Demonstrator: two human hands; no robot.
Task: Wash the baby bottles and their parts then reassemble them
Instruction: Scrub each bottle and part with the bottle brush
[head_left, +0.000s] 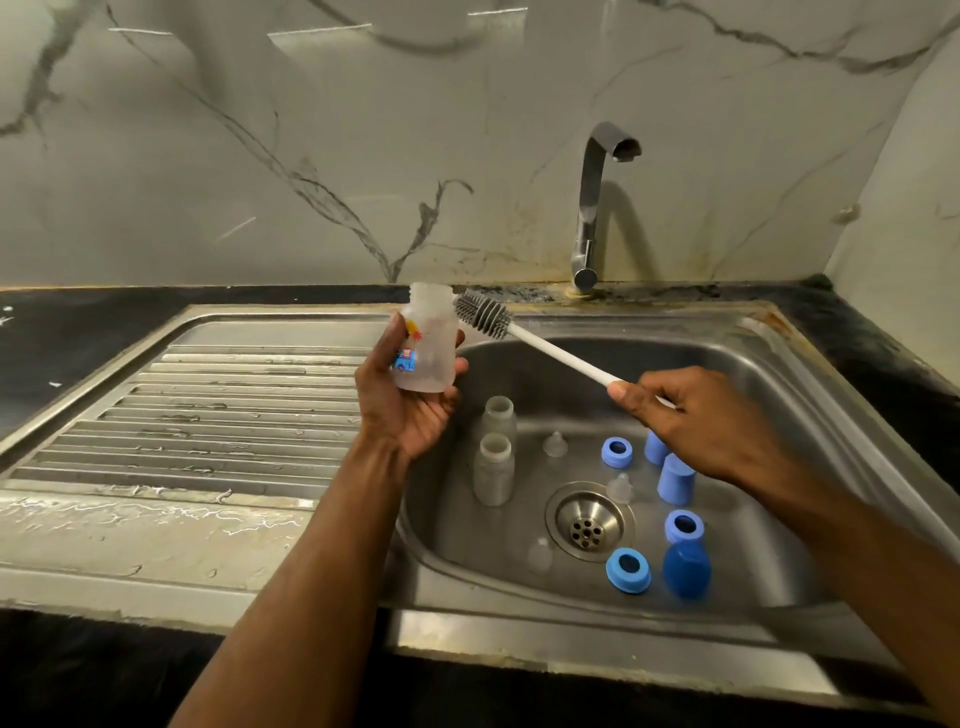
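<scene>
— Where was the bottle at that point?

— Up in the left hand (415, 410), fingers wrapped round the bottle (427, 345), its mouth tipped toward the brush so the head could go in. It was held over the edge of the sink (779, 374), probably so drips fell inside.

— And the other hand?

— The right hand (691, 415) pinched the bottle brush (524, 338) far down its white handle; the grey bristles sat just beside the bottle's neck, outside it.

— The rest?

— Two bare bottles (493, 475) stood in the basin, with blue collars (627, 570), caps (675, 478) and clear teats (555, 444) spread around the drain (588, 522). The tap (597, 208) looked dry, though motion blur made that uncertain.
</scene>
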